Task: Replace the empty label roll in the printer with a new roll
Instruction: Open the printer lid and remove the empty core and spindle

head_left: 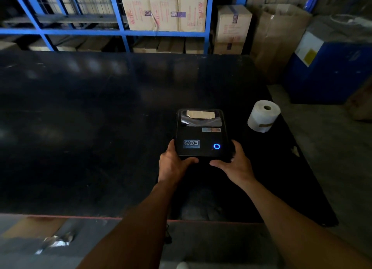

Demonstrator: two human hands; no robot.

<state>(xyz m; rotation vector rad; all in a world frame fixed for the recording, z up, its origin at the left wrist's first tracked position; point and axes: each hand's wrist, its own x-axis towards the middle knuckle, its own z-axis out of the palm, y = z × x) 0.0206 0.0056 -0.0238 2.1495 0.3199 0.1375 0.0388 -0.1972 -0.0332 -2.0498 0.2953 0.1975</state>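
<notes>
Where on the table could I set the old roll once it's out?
The table is bare left of the printer and behind it toward the shelves. The strip between the printer and the new roll is narrow. The left hand and right hand crowd the printer's near end.

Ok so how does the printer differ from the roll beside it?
The printer is black and boxy; the roll is white and cylindrical. The left hand and right hand grip the printer's near corners, while the roll stands untouched on its end to its right. The printer shows a lit blue ring; the roll shows only a hollow core on top. Both rest on the dark table.
</notes>
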